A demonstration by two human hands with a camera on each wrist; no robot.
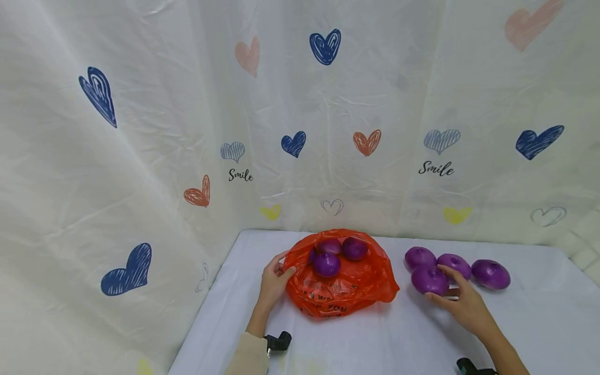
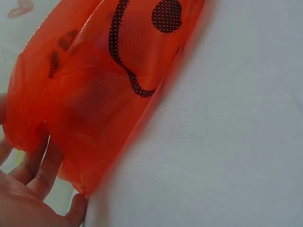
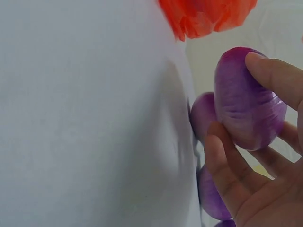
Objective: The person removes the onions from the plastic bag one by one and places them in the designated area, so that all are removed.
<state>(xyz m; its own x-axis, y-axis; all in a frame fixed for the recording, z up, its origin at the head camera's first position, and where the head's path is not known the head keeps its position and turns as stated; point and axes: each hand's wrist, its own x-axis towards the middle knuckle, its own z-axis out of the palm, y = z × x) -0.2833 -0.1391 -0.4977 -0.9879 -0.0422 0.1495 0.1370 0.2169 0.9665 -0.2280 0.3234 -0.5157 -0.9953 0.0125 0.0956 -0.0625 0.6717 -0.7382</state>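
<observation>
A red plastic bag (image 1: pixel 347 299) with dark print lies spread on the table, its mouth facing up. Inside it sit several purple onions (image 1: pixel 327 264), one partly hidden by the bag's left side. My left hand (image 1: pixel 273 285) pinches the bag's left rim between thumb and fingers; in the left wrist view the fingers go behind the red plastic (image 2: pixel 94 104). To the right of the bag, my right hand (image 1: pixel 464 304) grips a purple onion (image 1: pixel 428 280) between thumb and fingers. The right wrist view shows this onion (image 3: pixel 246 104) held above the table.
Three more purple onions, one at the back left (image 1: pixel 419 257), one in the middle (image 1: pixel 454 264) and one at the right (image 1: pixel 490 274), lie behind the held one. A white cloth covers the table (image 1: pixel 365 344). A heart-printed curtain (image 1: pixel 328 104) hangs behind and at the left.
</observation>
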